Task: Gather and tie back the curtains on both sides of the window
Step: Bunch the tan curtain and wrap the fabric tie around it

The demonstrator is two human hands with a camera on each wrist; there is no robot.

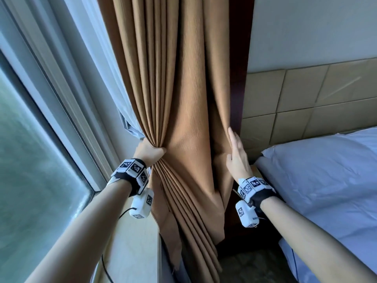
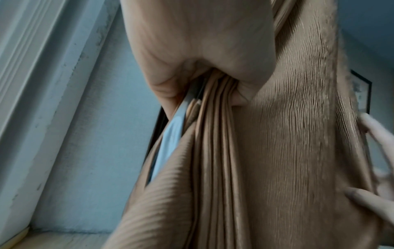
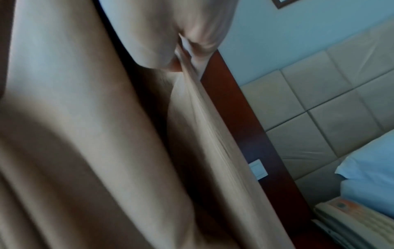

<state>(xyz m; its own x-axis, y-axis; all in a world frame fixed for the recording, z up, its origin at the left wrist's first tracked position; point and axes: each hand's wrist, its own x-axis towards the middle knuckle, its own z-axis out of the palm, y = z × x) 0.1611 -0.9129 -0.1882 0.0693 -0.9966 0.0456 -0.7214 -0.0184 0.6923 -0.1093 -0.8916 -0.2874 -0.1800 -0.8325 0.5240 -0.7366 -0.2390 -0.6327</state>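
While bunched at mid-height, brown curtain hanging between window on the left and dark wood post on the right, lower folds fanning down past the pale sill. Left hand clenched around the gathered pleats on the window side, thumb and fingers wrapped tight, pleats squeezed into a narrow neck; same grip close up in left wrist view, with a strip of pale blue-grey lining showing among the folds. Lining also seen along the window-side edge in head view. Right hand at the curtain's far edge by the post, fingers straight and flat along the fabric from the head view, thumb on the near face; right wrist view blurred, edge of fabric seemingly caught between thumb and fingers, exact pinch hard to tell. Right fingertips just visible at the curtain edge in left wrist view. Flat stretch of cloth spanning between the two hands. Tracking bands with markers on both wrists. Padded headboard and white pillow beyond the post on the right.
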